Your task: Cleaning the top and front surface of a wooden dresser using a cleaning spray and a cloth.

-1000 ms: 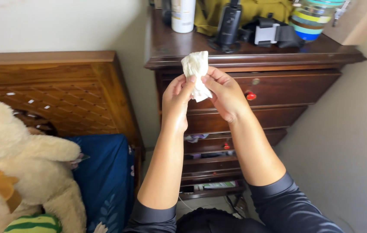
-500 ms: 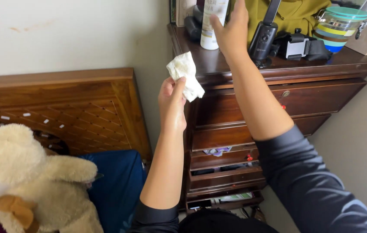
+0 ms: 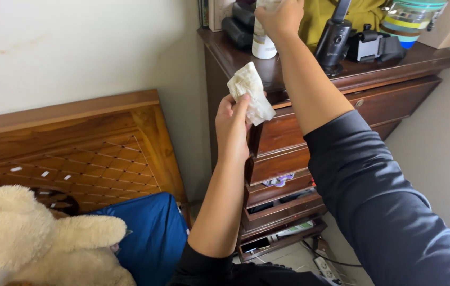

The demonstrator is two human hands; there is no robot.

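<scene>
My left hand (image 3: 233, 124) is raised in front of the dark wooden dresser (image 3: 309, 122) and pinches a crumpled white cloth (image 3: 250, 91) between thumb and fingers. My right hand (image 3: 280, 16) reaches up over the dresser top and is closed around a white bottle (image 3: 263, 45) that stands near the back left corner. The top part of the bottle is hidden by my hand and the frame's edge.
On the dresser top stand a black device on a stand (image 3: 333, 42), a black and grey holder (image 3: 370, 46), an olive cloth (image 3: 360, 13) and a striped jar (image 3: 410, 21). Lower drawers (image 3: 283, 209) hang partly open. A wooden headboard (image 3: 71, 143), cream teddy bear (image 3: 34, 238) and blue bedding (image 3: 148, 233) lie left.
My right hand let go of the cloth, reached up to the dresser top and closed on the white bottle. My left hand kept the cloth and the view swung left.
</scene>
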